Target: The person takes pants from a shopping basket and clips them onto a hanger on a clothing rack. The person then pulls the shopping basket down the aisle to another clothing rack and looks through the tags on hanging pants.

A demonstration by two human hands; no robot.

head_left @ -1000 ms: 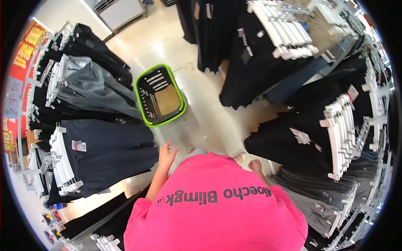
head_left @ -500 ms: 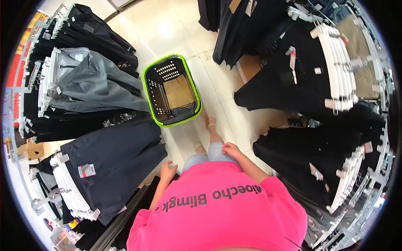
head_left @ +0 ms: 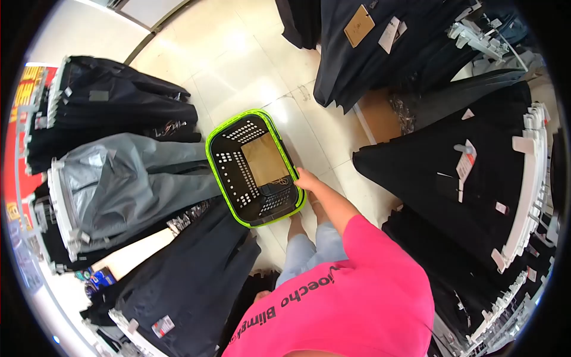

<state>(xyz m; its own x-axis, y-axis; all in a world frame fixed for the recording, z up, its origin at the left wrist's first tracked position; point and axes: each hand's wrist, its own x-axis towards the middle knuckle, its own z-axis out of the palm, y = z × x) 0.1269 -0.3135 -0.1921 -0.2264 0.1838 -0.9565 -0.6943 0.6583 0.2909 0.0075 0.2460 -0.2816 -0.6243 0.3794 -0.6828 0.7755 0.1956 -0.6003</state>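
A black perforated shopping basket with a bright green rim stands on the floor in front of my legs. My right hand reaches forward and is closed on the rim at the basket's right side. Inside lies a flat brown paper bag with string handles, and below it a small dark item I cannot make out. Only a bit of my left hand shows beside my pink shirt, near dark trousers; its fingers are hidden.
Racks of hanging trousers line both sides: grey trousers and dark trousers on the left, black trousers on the right. Cardboard sits under the right rack. A tiled floor aisle runs ahead between them.
My right hand has gone from beside my thigh to the basket's rim. My left hand has dropped back, mostly out of sight. The view has turned and the basket appears closer.
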